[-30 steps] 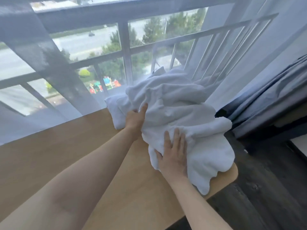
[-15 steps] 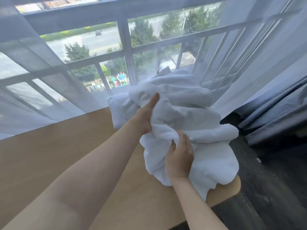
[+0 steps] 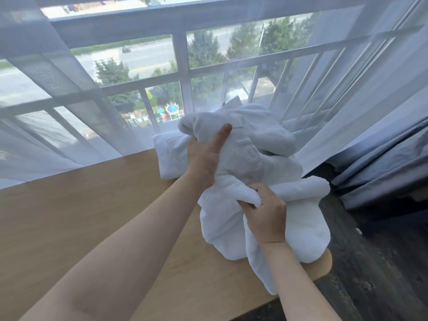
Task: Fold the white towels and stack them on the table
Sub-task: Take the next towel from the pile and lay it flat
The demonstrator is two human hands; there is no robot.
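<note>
A crumpled white towel (image 3: pixel 259 163) is bunched up at the far right corner of the wooden table (image 3: pixel 92 216), its lower part draping over the table's right edge. My left hand (image 3: pixel 206 154) grips the towel's upper left part, thumb lying on top of the cloth. My right hand (image 3: pixel 266 214) pinches a fold of the same towel lower down, fingers curled into the fabric. A folded white towel (image 3: pixel 170 158) lies flat behind my left hand, by the window.
Sheer white curtains (image 3: pixel 58 126) hang along the table's far edge in front of a railed window. Grey-blue drapes (image 3: pixel 382 158) hang at the right. Dark floor (image 3: pixel 382 262) lies beyond the table's rounded right corner.
My right hand went from lying flat on the towel to pinching a fold. My left hand closed on the upper part, and the towel has been gathered and raised.
</note>
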